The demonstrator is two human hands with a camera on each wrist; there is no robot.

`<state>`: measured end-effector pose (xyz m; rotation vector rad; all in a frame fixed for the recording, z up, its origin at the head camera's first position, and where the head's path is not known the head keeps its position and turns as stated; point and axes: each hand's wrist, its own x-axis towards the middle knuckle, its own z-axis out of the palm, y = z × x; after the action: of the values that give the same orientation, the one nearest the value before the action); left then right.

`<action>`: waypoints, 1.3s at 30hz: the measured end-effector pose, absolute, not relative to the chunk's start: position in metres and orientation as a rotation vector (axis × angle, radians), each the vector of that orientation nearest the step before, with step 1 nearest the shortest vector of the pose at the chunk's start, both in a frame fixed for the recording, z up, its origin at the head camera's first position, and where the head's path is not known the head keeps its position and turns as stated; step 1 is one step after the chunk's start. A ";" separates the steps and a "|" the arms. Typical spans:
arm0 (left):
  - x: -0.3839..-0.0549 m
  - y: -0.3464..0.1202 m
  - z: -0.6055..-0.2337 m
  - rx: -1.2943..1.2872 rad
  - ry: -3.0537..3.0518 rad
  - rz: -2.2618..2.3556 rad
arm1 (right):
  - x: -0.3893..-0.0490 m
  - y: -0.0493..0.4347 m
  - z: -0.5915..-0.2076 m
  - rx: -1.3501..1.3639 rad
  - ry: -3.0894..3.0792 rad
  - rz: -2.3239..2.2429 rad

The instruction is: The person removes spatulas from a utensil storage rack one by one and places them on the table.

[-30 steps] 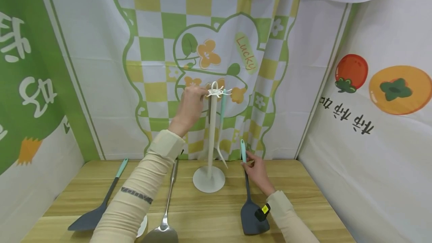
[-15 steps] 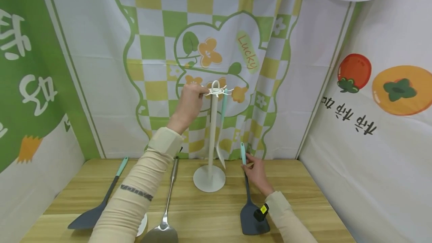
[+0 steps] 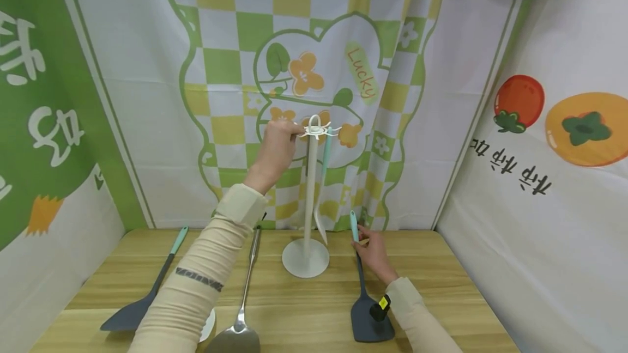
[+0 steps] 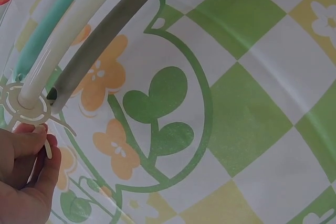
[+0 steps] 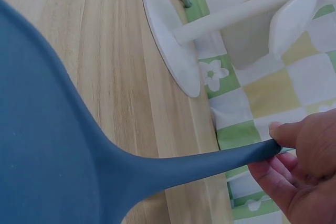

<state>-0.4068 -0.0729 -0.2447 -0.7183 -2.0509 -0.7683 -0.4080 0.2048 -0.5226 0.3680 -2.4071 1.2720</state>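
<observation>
In the head view my left hand point(image 3: 277, 148) pinches a prong of the white hook ring at the top of a utensil stand point(image 3: 310, 195). The left wrist view shows thumb and fingers on that prong, below the ring point(image 4: 26, 111). A turquoise-handled utensil point(image 3: 326, 159) with a pale head hangs from the stand, and a grey-handled one point(image 4: 100, 45) hangs beside it. To the stand's right, my right hand point(image 3: 375, 255) holds a dark spatula point(image 3: 370, 323) by its turquoise handle, blade towards me. Seen from the right wrist, thumb and fingers pinch the upper shaft.
Left on the wooden table point(image 3: 289, 309) lies another dark spatula point(image 3: 130, 315) with a turquoise handle. A steel turner point(image 3: 235, 339) lies nearer the middle. A white round item point(image 3: 208, 326) is partly hidden by my left sleeve. A checked curtain point(image 3: 221, 67) hangs behind.
The held spatula's handle top and my right hand have dropped slightly. My left hand stays on the hook ring. The head view has shifted a little.
</observation>
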 end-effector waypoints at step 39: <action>-0.403 -0.073 -0.243 -0.691 -2.084 -0.725 | -0.407 0.211 -0.553 0.349 -2.653 1.170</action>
<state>-0.4025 -0.0726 -0.2427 -0.6911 -2.0842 -0.7253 -0.4074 0.2110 -0.5530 0.3487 -2.6531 1.1700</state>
